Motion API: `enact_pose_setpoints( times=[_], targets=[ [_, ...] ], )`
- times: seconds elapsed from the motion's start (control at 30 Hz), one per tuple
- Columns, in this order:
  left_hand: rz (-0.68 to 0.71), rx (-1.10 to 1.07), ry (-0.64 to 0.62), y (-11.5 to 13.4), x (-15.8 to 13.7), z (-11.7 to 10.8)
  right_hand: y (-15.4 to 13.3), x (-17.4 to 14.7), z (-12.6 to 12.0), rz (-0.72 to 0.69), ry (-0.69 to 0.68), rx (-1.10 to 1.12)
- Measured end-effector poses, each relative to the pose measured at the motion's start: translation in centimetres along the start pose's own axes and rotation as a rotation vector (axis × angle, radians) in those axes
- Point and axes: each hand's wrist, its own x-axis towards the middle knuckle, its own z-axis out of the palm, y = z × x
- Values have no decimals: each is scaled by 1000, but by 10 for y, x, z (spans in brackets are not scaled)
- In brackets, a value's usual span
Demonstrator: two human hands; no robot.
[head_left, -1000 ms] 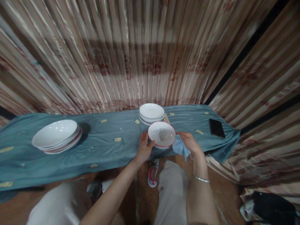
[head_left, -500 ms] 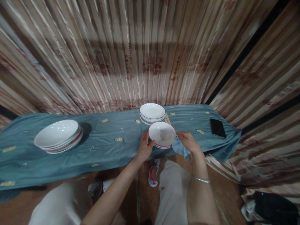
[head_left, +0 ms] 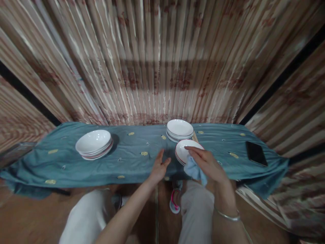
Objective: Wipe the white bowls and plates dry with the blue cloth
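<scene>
"So, where's your front stack (head_left: 180, 151)?"

"On the tablecloth (head_left: 137, 144), right of centre, near the edge by you. Red rim on the top dish (head_left: 182, 144)."

"Your hands?"

"Your right hand (head_left: 207, 162) pinches the rag (head_left: 194, 169), index finger stretched over the dish. Fingertip touching it? Can't tell. Your left hand (head_left: 159, 167) is spread wide, holding nothing, just left of the stack and apart from it."

"Risk for you?"

"Your left hand isn't bracing, so a sideways push from your right could skid the stack; the tablecloth looks wrinkled, probably slippery. The rag's loose end hangs by the front edge too. If it snags the rim as you pull back, a dish could come with it and drop."

"And if you push away?"

"Then you'd likely knock the back stack (head_left: 179, 128), just behind, and chip a rim. Whether the two touch, can't tell. Sticks (head_left: 195, 137) lie to its right; a bump could shift those."

"Farther out?"

"Left stack (head_left: 93, 142), well apart on your left. Dark slab (head_left: 256, 153), flat, far right. Curtain (head_left: 142, 84) behind it all."
</scene>
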Motion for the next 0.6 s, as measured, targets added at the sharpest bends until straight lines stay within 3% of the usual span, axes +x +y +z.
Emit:
enact_pose_setpoints(
  times=[0.17,0.33,0.4,0.5,0.6],
  targets=[
    [71,-20,140,10,-11,-56,-32,19,73,-100,-332,165],
    [142,-19,335,32,-18,-136,-43,34,151,-63,-524,288],
    [189,17,404,41,-19,-168,-48,42,180,-60,-561,290],
    [272,156,611,48,-18,-210,-60,57,220,-58,-589,213],
    [263,290,795,44,-9,-247,-77,78,255,-34,-537,136]
  ],
)
